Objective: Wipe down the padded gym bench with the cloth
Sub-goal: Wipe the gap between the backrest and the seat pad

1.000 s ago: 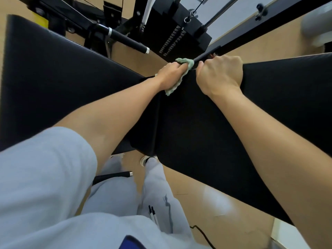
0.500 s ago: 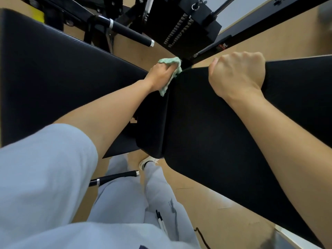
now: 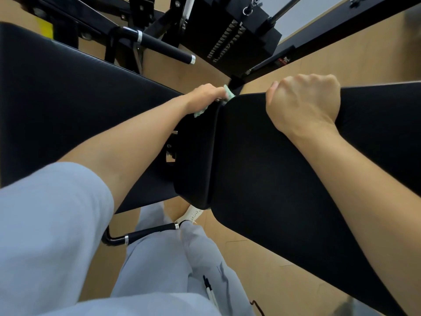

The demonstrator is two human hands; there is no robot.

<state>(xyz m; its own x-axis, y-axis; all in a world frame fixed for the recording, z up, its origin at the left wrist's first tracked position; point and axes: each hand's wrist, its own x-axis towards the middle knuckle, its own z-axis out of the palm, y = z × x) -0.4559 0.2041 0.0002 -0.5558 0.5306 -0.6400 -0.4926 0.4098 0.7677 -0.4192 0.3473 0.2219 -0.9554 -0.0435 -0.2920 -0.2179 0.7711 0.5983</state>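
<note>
The black padded gym bench has two pads: a long one (image 3: pixel 68 106) on the left and a second one (image 3: pixel 273 167) on the right, meeting at a gap in the middle. My left hand (image 3: pixel 202 98) is closed on a pale green cloth (image 3: pixel 228 95) and presses it into the far end of that gap, against the right pad's end face. Most of the cloth is hidden under the hand. My right hand (image 3: pixel 303 103) grips the far edge of the right pad, fingers curled over it.
A black weight-stack machine (image 3: pixel 234 33) with cables stands just beyond the bench. A padded handle bar (image 3: pixel 164 47) juts out behind the left pad. Another handle (image 3: pixel 145 232) sticks out below the bench by my legs. The floor is tan wood.
My left hand with the cloth has moved left and down, off the right pad's far edge into the gap between the pads. My right hand has shifted right along the far edge.
</note>
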